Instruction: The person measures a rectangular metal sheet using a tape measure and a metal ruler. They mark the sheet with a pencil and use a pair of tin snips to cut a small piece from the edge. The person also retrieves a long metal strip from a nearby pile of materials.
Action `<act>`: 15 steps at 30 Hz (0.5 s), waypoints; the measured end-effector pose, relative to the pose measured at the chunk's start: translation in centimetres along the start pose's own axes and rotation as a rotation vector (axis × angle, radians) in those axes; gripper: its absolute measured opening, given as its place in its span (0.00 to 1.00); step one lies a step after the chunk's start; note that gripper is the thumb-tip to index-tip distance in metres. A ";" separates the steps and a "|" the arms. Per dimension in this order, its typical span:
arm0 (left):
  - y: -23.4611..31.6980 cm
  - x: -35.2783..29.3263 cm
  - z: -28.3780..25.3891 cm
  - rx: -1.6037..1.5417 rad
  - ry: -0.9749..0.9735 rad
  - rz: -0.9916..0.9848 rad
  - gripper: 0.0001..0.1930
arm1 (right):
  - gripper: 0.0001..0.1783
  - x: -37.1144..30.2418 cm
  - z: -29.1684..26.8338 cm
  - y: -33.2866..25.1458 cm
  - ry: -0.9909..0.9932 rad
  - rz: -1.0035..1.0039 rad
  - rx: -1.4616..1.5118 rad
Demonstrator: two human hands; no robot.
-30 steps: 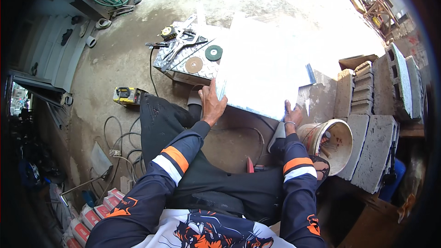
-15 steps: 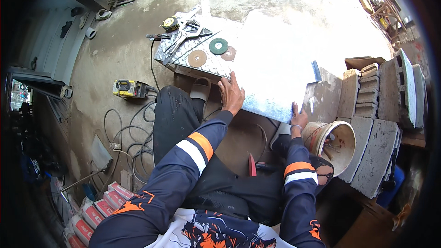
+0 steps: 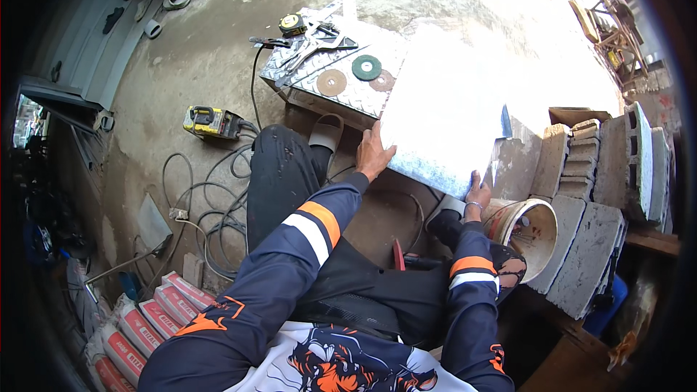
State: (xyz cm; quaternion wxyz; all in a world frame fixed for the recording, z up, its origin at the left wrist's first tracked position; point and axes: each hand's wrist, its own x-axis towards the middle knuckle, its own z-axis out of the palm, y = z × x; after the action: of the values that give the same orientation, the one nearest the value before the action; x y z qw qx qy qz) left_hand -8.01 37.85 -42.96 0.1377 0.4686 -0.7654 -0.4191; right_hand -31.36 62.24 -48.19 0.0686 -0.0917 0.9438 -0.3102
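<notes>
Panel (image 3: pixel 439 120) drawn closer; red-white sacks (image 3: pixel 134 340) bear lettering.

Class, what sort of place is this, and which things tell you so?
Probably a small workshop or work yard: a green abrasive disc and a tape measure lie on a treadplate surface, with concrete blocks stacked at right.

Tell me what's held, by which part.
A pale rectangular panel, by its near corners: left grip at the left one, right grip at the right.
</notes>
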 end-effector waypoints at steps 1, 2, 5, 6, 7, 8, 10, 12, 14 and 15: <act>-0.1 -0.3 0.3 -0.010 0.013 0.008 0.42 | 0.44 0.0 -0.1 0.3 0.005 0.020 -0.010; -0.2 -0.6 0.6 -0.020 0.027 0.014 0.41 | 0.44 -0.1 -0.3 0.5 0.008 0.038 -0.022; -0.3 -0.6 1.4 -0.091 0.121 0.031 0.38 | 0.45 0.1 -0.4 1.1 -0.019 0.088 -0.052; -0.2 -0.6 1.5 -0.106 0.122 0.023 0.37 | 0.45 0.2 -0.6 1.5 -0.032 0.106 -0.064; -0.1 -0.5 1.7 -0.120 0.123 0.014 0.36 | 0.45 0.3 -0.7 1.8 -0.022 0.104 -0.063; -0.3 -0.4 1.5 -0.126 0.130 0.004 0.36 | 0.46 0.1 -0.4 1.5 -0.020 0.102 -0.056; -0.7 -0.3 1.3 -0.096 0.143 -0.025 0.34 | 0.46 -0.2 0.1 0.9 -0.009 0.085 -0.054; -0.4 -0.2 1.4 -0.107 0.134 -0.030 0.33 | 0.48 0.1 0.2 1.5 0.033 0.060 -0.073; -0.2 -0.1 1.4 -0.145 0.112 -0.021 0.32 | 0.44 1.5 -0.8 2.0 -0.053 0.167 -0.166; 0.0 0.2 1.4 -0.147 0.069 -0.001 0.35 | 0.43 1.9 -1.2 2.3 -0.034 0.173 -0.170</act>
State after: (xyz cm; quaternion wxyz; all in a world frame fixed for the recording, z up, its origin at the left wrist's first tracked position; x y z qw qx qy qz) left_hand -8.97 38.41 -43.88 0.1978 0.4719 -0.7271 -0.4577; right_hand -33.74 64.31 -48.74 0.1029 -0.0206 0.9697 -0.2205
